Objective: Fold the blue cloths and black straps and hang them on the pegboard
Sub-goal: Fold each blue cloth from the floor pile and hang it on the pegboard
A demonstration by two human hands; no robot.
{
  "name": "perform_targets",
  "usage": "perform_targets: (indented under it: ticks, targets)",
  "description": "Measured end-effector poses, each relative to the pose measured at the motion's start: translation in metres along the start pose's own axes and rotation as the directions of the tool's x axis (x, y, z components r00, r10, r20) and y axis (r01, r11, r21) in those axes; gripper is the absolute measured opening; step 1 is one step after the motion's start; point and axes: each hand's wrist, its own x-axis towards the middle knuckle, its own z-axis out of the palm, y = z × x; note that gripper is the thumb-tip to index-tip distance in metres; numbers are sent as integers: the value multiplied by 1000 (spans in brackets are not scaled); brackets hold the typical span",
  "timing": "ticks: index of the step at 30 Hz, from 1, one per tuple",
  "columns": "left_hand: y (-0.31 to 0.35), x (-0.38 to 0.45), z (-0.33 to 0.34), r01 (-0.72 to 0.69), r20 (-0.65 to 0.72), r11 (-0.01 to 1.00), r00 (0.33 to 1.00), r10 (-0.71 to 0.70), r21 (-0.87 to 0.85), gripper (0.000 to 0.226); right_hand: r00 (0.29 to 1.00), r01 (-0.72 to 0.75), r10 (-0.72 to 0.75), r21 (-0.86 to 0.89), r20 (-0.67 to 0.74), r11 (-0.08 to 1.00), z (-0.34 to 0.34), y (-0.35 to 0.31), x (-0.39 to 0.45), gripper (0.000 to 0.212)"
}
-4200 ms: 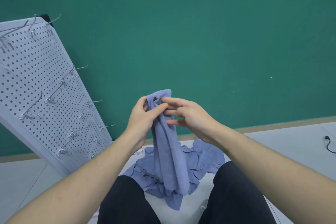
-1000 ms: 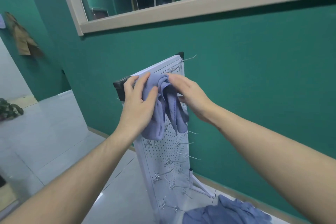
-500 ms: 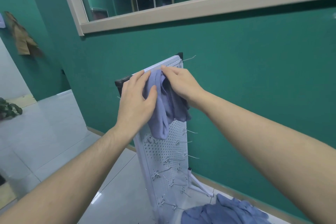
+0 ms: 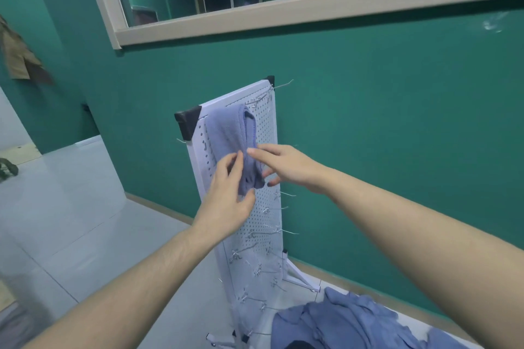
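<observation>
blue terry cloth [image 4: 231,133] hangs folded on perforated white pegboard [image 4: 266,127].

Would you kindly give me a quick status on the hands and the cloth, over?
Left hand and right hand open, touching folded blue cloth. Cloth draped near top of pegboard. Nothing in the way.

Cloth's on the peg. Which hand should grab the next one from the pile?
Probably the right hand: the pile of blue cloths lies low on its side, right of the pegboard, and its fingers are open. The left hand is at the hung cloth.
</observation>
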Motion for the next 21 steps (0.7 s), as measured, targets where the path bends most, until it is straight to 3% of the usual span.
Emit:
perform_targets:
  ticks: [3, 7, 12, 21]
  targets:
    - [4, -22, 18, 35, 99, 999, 995, -34, -7, 67, 992, -119, 120, -38, 38, 992, -10, 22, -25, 43]
    - [14, -42, 55, 10, 313, 998, 949, -29, 61, 46, 969, -246, 248, -85, 5, 965, -29, 61, -65, 38]
    - [23, -30, 114, 15, 436, 1000, 899, -23, 22, 44, 915, -404, 397, -157, -78, 901, -59, 110, -113, 32]
    - [37, -4, 263, 84, 741, 996, 670, -47, -12, 47, 771, -630, 604, -100, -204, 770, -103, 248, -170, 22]
